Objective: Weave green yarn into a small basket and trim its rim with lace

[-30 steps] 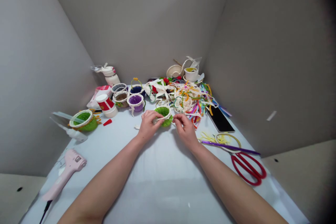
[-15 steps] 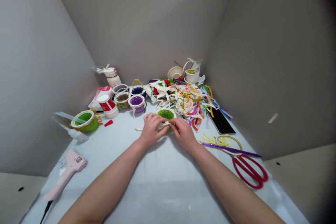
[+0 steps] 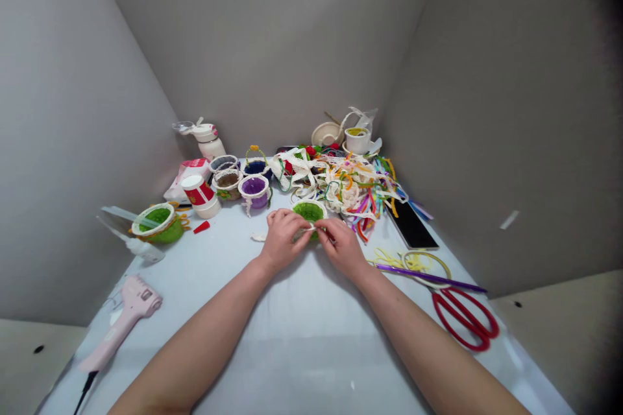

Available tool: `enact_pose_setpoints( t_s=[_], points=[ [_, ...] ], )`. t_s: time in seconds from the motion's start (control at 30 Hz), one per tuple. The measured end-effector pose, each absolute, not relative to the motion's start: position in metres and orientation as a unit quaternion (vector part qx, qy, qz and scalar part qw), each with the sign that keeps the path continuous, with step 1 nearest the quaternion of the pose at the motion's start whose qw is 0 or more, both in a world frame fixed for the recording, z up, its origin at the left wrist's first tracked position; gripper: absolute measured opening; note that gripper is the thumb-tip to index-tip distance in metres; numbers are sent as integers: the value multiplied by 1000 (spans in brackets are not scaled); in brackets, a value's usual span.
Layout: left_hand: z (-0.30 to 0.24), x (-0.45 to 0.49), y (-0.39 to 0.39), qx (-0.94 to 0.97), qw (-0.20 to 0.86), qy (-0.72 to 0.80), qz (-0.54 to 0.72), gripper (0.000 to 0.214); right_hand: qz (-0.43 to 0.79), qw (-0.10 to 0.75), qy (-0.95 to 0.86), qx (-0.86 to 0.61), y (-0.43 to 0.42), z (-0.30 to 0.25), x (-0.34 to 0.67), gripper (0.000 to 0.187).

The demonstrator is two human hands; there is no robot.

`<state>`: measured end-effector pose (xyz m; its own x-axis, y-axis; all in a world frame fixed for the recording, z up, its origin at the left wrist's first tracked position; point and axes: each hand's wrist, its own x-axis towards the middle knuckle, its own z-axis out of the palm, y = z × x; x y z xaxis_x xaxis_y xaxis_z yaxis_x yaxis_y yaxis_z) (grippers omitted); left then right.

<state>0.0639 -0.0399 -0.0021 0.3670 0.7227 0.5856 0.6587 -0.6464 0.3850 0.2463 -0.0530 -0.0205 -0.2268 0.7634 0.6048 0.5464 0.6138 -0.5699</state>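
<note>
A small green basket (image 3: 308,211) with a cream lace rim stands on the white table (image 3: 292,337), just beyond my hands. My left hand (image 3: 281,238) is curled against its near left side. My right hand (image 3: 342,243) is closed at its near right side. Between their fingertips both hands pinch a short strip of cream lace trim (image 3: 307,229) held against the basket's front. Most of the basket's wall is hidden behind my fingers.
A heap of coloured ribbons and lace (image 3: 350,188) lies behind the basket. Several small decorated baskets (image 3: 253,188) and a larger green one (image 3: 156,220) stand left. A pink glue gun (image 3: 121,321) lies near left, red scissors (image 3: 464,318) and a phone (image 3: 411,225) right.
My hands have drawn closer together in front of the green basket, bringing the lace strip against it. The view has shifted slightly.
</note>
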Motion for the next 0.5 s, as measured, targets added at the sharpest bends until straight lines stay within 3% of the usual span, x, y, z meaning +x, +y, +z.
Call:
enact_pose_setpoints(
  t_s=[0.5],
  points=[
    [-2, 69, -39, 821, 67, 429, 369, 13, 139, 454, -759, -447, -54, -20, 245, 14]
  ],
)
